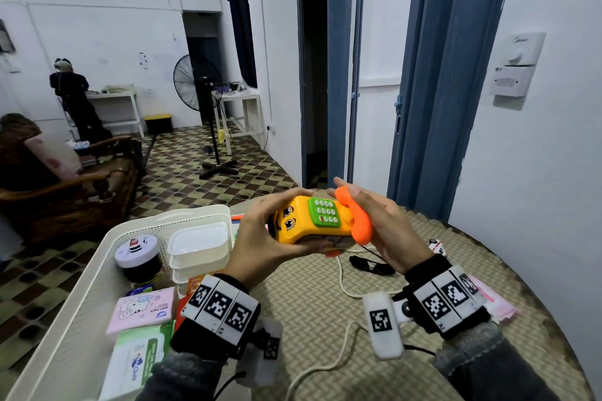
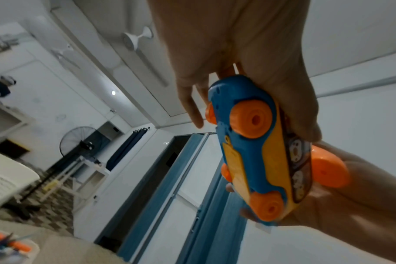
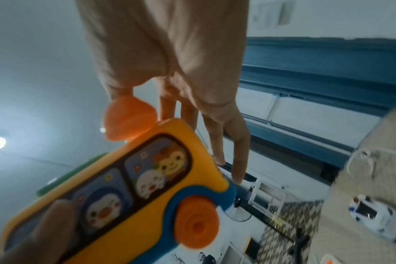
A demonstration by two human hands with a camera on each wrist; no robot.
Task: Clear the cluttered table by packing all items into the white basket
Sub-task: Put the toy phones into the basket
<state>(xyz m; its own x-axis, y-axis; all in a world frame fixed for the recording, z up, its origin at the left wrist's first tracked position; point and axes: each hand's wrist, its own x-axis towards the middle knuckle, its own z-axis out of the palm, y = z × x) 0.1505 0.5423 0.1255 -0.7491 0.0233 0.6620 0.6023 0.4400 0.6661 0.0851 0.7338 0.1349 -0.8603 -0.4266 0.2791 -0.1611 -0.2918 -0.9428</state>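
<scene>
"SOFT PACK" tissue packet (image 1: 143,311) in white basket (image 1: 81,290)

Toy phone (image 1: 312,221) (yellow, orange wheels) held above tabletop (image 1: 325,312); white basket (image 1: 65,319) at left, partly filled.

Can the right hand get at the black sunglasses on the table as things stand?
Probably not yet: the right hand is helping the left hand hold the toy phone. The black sunglasses lie uncovered just below it, so once freed, likely yes.
</scene>
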